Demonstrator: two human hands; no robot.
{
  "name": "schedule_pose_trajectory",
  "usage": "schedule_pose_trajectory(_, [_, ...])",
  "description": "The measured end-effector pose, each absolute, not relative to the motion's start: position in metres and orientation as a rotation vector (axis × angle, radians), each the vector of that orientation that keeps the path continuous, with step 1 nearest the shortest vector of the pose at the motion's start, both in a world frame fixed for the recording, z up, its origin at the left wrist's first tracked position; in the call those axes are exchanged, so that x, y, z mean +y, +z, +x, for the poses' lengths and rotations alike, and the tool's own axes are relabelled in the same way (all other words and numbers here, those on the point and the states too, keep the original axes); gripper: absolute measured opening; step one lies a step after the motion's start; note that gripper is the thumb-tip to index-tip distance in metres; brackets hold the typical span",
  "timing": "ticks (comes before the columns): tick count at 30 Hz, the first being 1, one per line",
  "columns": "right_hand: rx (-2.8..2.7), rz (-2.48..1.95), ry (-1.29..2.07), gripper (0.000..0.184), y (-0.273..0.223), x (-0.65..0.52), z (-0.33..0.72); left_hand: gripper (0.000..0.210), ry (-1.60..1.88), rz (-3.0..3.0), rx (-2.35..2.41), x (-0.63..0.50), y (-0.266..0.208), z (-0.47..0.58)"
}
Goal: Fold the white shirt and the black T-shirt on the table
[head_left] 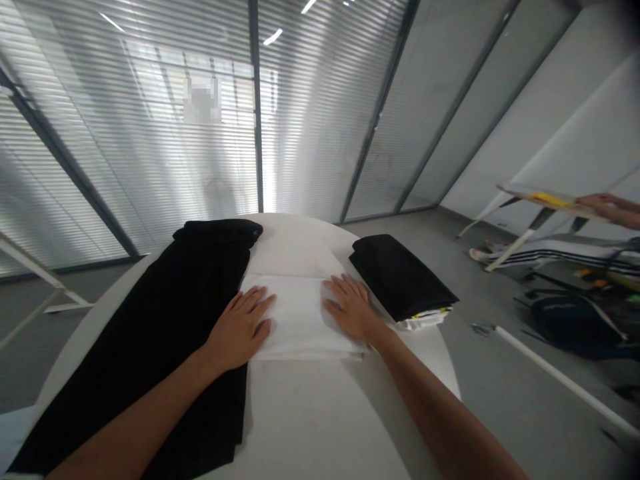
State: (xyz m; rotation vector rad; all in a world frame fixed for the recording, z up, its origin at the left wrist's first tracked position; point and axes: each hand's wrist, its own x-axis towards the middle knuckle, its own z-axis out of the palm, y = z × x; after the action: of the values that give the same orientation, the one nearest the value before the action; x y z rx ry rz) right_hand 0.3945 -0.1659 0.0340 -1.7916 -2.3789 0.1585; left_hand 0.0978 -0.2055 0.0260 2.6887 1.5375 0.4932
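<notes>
A folded piece of white cloth (297,320) lies flat on the white round table (310,413), its kind hidden by the folding. My left hand (241,330) rests on its left edge with the fingers spread. On the right edge, my right hand (350,308) presses flat, fingers apart. Left of the white cloth, a long black garment (150,327) is spread over the table, partly under my left forearm. To the right sits a stack of folded cloth (403,277), black on top with white and a little yellow showing beneath.
Glass panels with blinds (310,133) stand behind the table. At the right, another person's hands (610,203) are at a second table (520,193) with something yellow on it. A dark bag (575,323) and a white pole (560,377) are on the floor there.
</notes>
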Motion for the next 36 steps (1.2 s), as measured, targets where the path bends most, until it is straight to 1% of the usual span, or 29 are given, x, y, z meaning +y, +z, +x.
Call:
schedule_pose_trajectory(2, [-2.435,-1.699,0.181,0.05,0.043,-0.166,0.39,0.051,0.481,2.687,1.541,-0.206,0.026,0.097])
schedule_pose_trajectory(9, [-2.57,-1.418,0.276,0.049,0.066,-0.153,0.353,0.05,0.524,2.693,1.516,-0.205,0.023,0.094])
schedule_pose_trajectory(13, [-2.599,-1.443,0.305,0.052,0.066,-0.132,0.333,0.05,0.523,2.696,1.51,-0.206,0.024,0.093])
schedule_pose_trajectory(15, [-2.6,-1.509,0.351,0.057,0.067,-0.119,0.329,0.05,0.515,2.696,1.51,-0.206,0.025,0.093])
schedule_pose_trajectory(17, [-2.607,-1.574,0.47,0.066,0.072,-0.105,0.329,0.05,0.514,2.7,1.504,-0.206,0.025,0.092])
schedule_pose_trajectory(19, [-2.639,-1.62,0.629,0.067,0.08,-0.091,0.332,0.05,0.521,2.706,1.487,-0.206,0.025,0.091])
schedule_pose_trajectory(23, [-2.72,-1.594,0.912,0.046,0.1,-0.078,0.34,0.049,0.529,2.716,1.427,-0.207,0.028,0.089])
schedule_pose_trajectory(26, [-2.577,-1.613,1.329,0.038,0.11,-0.082,0.344,0.047,0.519,2.712,1.36,-0.207,0.031,0.086])
schedule_pose_trajectory(28, [-2.371,-1.592,1.699,0.038,0.113,-0.09,0.346,0.047,0.515,2.704,1.303,-0.208,0.033,0.083])
schedule_pose_trajectory(30, [-2.167,-1.537,1.971,0.039,0.111,-0.099,0.348,0.046,0.511,2.699,1.254,-0.207,0.035,0.082])
schedule_pose_trajectory(32, [-2.054,-1.508,2.079,0.042,0.108,-0.107,0.349,0.044,0.512,2.703,1.234,-0.207,0.037,0.081])
schedule_pose_trajectory(36, [-2.018,-1.561,1.972,0.05,0.102,-0.121,0.352,0.041,0.537,2.727,1.264,-0.205,0.04,0.078])
